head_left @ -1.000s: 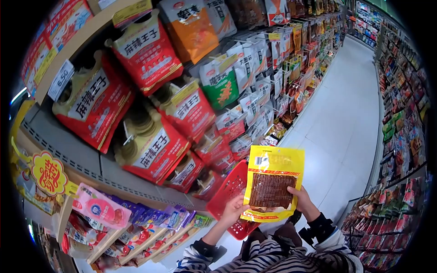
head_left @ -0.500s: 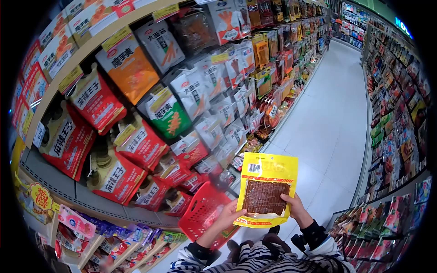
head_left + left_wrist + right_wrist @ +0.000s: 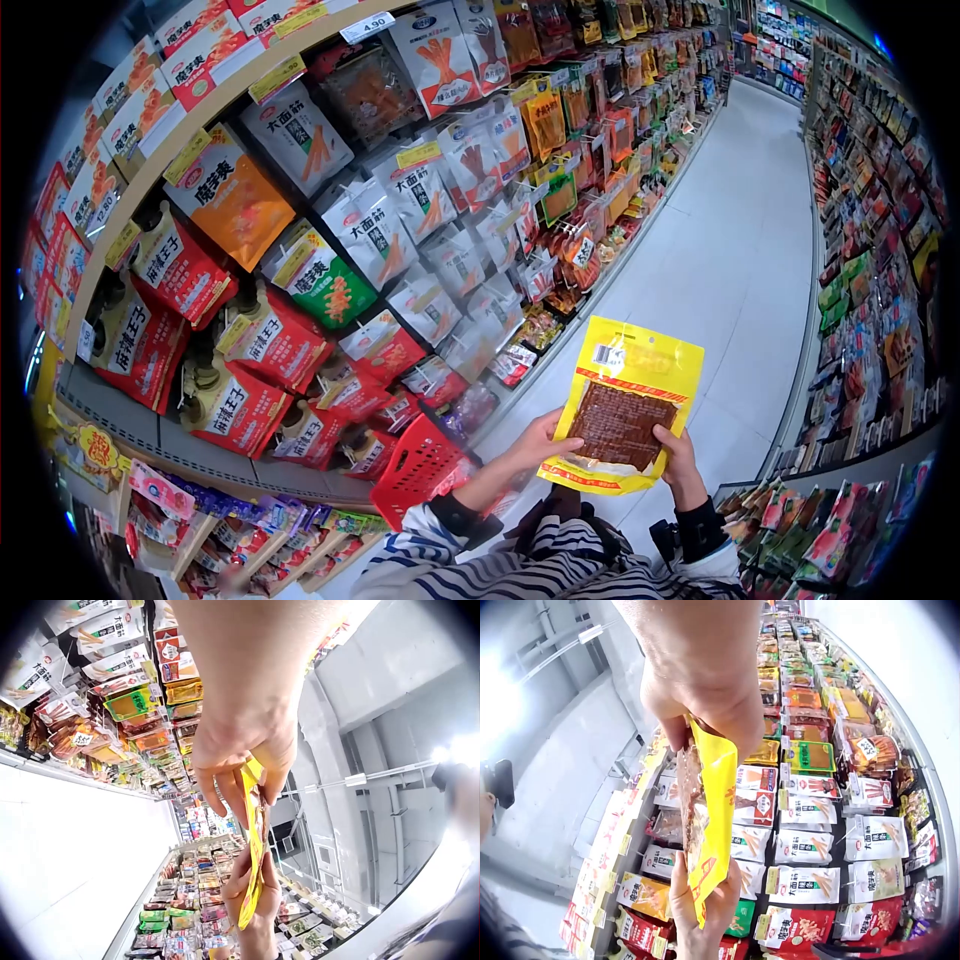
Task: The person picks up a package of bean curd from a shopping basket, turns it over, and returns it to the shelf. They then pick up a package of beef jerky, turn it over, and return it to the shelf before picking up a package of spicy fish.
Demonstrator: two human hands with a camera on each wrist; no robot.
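A flat yellow packet [image 3: 648,360], its clear window showing a brown slab of food, is held up in front of the body with a barcode near its top. My left hand [image 3: 540,443] pinches its lower left edge, the thumb lying over the front. On the other side my right hand [image 3: 682,465] grips the right edge, thumb on the window. Seen edge-on in the left wrist view, the packet [image 3: 257,851] runs between both hands. The right wrist view shows the packet's yellow side [image 3: 718,791] with the fingers behind it.
A red plastic basket [image 3: 405,475] is beside the left forearm. Shelves on the left carry red snack bags [image 3: 235,405], white pouches [image 3: 370,232] and an orange pouch [image 3: 232,200]. A pale aisle floor [image 3: 745,210] runs ahead, with another packed shelf [image 3: 870,250] along the right.
The head view has swung, bringing more of the left shelf into sight. The packet sits farther right in view and leans slightly clockwise. Both hands keep their hold; the basket appears farther left.
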